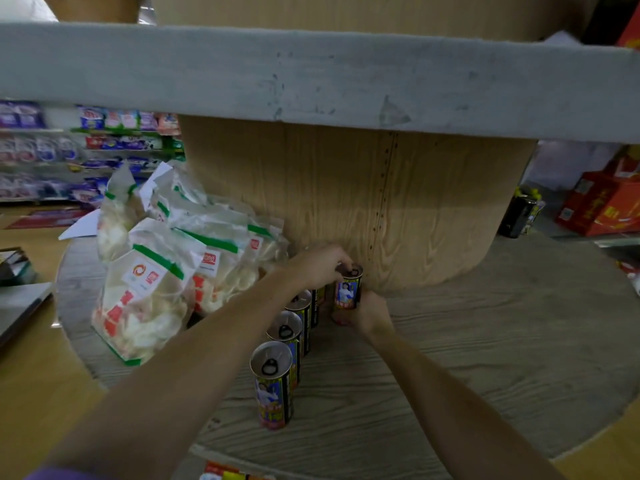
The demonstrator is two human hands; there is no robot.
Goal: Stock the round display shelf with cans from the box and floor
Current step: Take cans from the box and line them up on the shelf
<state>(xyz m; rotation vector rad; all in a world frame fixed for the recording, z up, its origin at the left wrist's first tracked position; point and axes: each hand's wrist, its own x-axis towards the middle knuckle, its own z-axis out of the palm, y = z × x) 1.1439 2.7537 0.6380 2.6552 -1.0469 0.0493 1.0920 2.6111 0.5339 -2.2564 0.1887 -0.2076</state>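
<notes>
At frame centre, the left hand (320,263) grips the top and the right hand (369,311) holds the base of a can (348,289) against the wooden column (346,202). A careless nudge could topple the adjacent can row (287,344).

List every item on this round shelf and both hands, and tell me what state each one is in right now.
Left hand: grips the top of the held can.
Right hand: grips the same can low down.
Held can: upright, sealed, against the wooden core.
Row of cans: upright, sealed, in a line on the bottom shelf.
Snack bags: sealed, leaning in a pile.
</notes>
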